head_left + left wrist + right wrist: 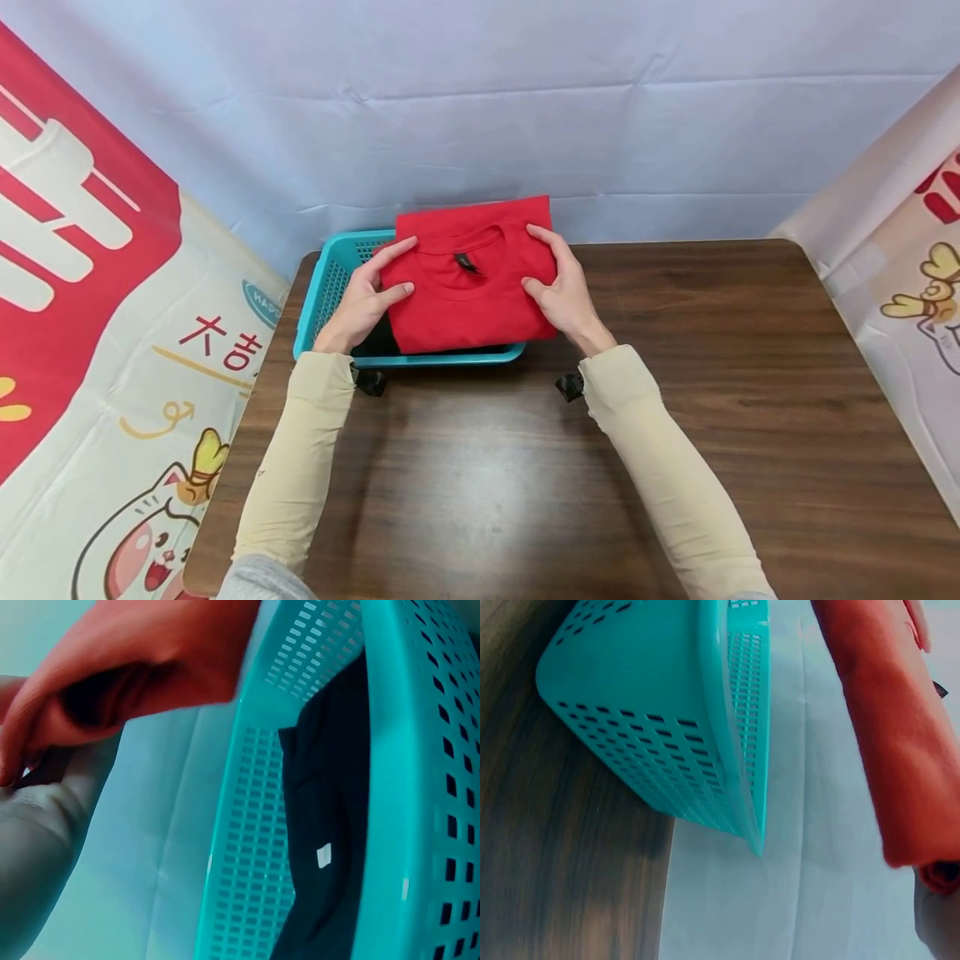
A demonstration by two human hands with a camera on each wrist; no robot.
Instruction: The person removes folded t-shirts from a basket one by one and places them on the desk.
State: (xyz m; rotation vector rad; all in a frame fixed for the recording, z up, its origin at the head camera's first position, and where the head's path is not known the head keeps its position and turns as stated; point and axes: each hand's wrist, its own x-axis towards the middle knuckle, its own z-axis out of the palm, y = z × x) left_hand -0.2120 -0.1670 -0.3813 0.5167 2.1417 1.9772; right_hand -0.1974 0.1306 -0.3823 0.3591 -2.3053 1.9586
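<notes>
A folded red T-shirt [472,308], its collar and black neck label facing up, is held above a turquoise plastic basket [438,361]. My left hand [360,300] grips its left side, thumb on top. The right hand [562,292] grips the opposite side in the same way. In both wrist views the shirt's folded edge hangs apart from the basket's rim. Inside the basket lies dark folded cloth [322,817] with a small white tag, mostly hidden by the shirt in the head view.
The basket stands at the back left of a dark wooden table [697,400]. A pale cloth backdrop [480,108] hangs right behind it. Printed sheets with cartoon figures [150,533] hang along both sides.
</notes>
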